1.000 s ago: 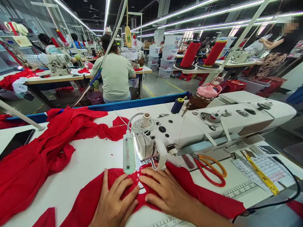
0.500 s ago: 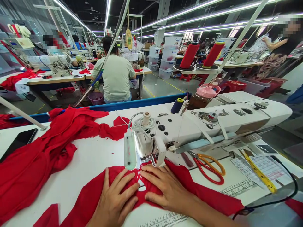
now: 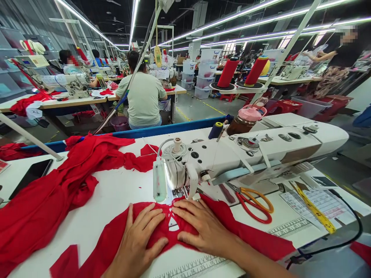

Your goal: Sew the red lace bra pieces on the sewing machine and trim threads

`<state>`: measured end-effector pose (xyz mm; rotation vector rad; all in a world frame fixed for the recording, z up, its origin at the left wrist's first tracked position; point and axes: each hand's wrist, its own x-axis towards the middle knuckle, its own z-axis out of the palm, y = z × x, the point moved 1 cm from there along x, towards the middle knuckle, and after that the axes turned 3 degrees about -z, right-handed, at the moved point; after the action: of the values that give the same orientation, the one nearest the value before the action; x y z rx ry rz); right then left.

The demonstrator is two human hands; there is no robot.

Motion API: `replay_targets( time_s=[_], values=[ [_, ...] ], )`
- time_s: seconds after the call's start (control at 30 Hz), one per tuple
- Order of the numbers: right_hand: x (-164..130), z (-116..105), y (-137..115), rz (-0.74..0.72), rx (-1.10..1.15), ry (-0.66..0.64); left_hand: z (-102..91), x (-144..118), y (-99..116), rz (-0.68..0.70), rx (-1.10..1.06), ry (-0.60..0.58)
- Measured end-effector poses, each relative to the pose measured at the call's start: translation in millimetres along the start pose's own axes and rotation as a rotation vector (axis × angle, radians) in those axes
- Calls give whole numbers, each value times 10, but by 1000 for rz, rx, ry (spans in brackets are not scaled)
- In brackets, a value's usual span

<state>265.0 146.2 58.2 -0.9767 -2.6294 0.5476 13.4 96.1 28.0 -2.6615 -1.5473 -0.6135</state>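
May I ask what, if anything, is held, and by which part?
Nothing looks gripped: left hand and right hand lie spread on the red fabric, flanking its openings.

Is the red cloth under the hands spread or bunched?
Spread: the cloth lies mostly flat beneath left hand and right hand, white showing through gaps.

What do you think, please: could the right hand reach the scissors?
Probably yes: the scissors' handles lie uncovered, and only low-lying red fabric seems to come between them and the right hand.

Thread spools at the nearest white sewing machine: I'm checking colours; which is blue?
The dark-blue spool with the yellow top, behind the machine; both tall red cones stand on round black discs.
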Motion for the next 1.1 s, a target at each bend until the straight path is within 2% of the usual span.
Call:
replay_targets(
  time_s=[0.27, 0.8, 1.1],
  values=[
    [12, -20, -14, -7, 26, -3, 32, -19, -13, -82, -61, -43],
    [-10, 19, 22, -41, 34, 36, 50, -23, -25, -55, -63, 22],
    [-17, 9, 11, -64, 39, 42, 57, -14, -19, -54, -68, 12]
  ],
)
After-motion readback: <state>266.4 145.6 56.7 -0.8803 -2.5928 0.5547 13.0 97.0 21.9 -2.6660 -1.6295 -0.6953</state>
